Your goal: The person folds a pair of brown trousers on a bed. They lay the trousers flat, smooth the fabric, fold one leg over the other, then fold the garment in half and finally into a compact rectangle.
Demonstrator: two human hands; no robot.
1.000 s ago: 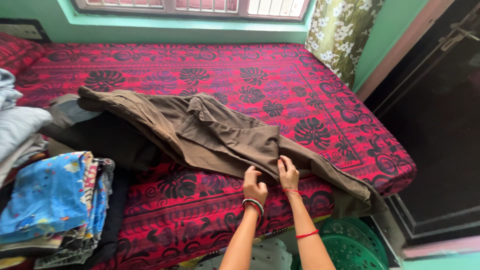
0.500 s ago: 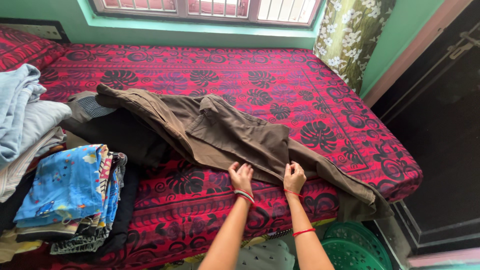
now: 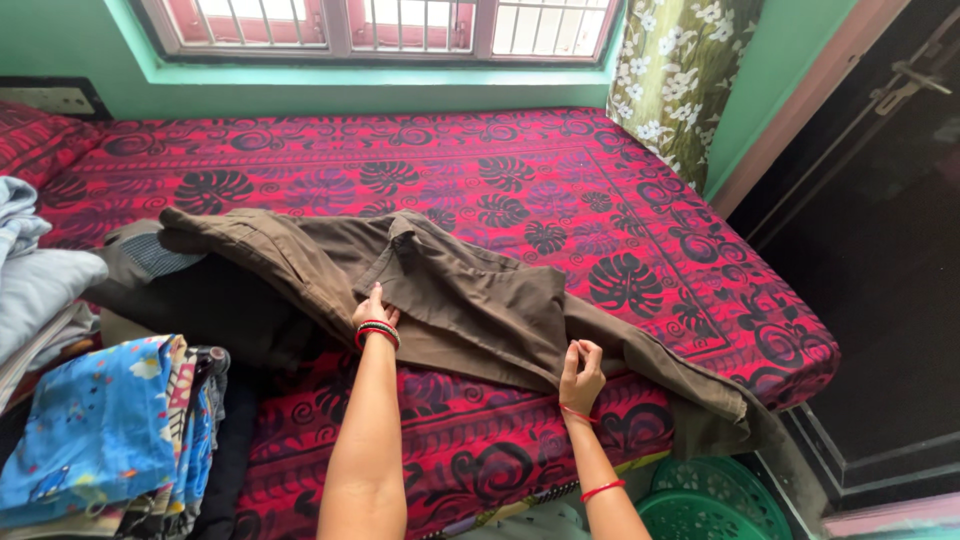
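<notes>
Nearby: folded clothes pile [image 3: 110,440] left | green basket [image 3: 715,505] below | curtain [image 3: 680,70]

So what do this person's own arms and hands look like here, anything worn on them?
Both forearms are bare, with no sleeves in view. The left hand has a stack of red, green and pale bangles at the wrist. The right hand has a thin red thread at the wrist and a second red band further down the forearm. No gloves; whether there are rings is too small to tell.
</notes>
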